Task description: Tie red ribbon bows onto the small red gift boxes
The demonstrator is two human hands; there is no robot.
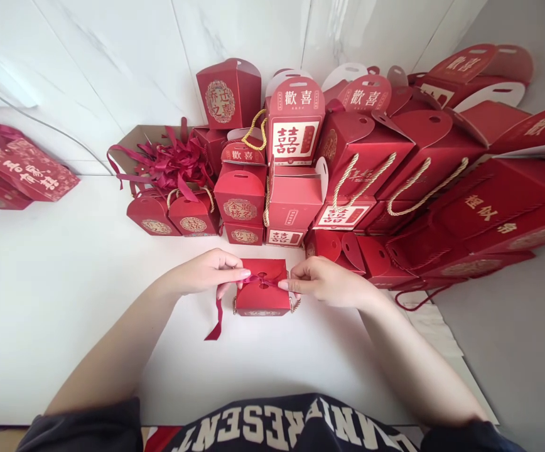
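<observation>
A small red gift box (263, 302) with a twisted gold cord at its sides sits on the white table in front of me. Across its top runs a dark red ribbon (213, 329), crossed or knotted over the round hole in the lid; which of the two I cannot tell. My left hand (216, 271) pinches the ribbon at the box's left, and a loose end hangs down onto the table. At the right side, my right hand (314, 277) pinches the ribbon between thumb and forefinger. Both hands are close to the lid.
Stacked red gift boxes (296, 138) line the wall behind. A brown carton (147, 135) of tangled ribbons (173, 160) stands back left. Large red bags (489, 213) lean at the right. More red packages (32, 166) lie on the white table (65, 282) at far left.
</observation>
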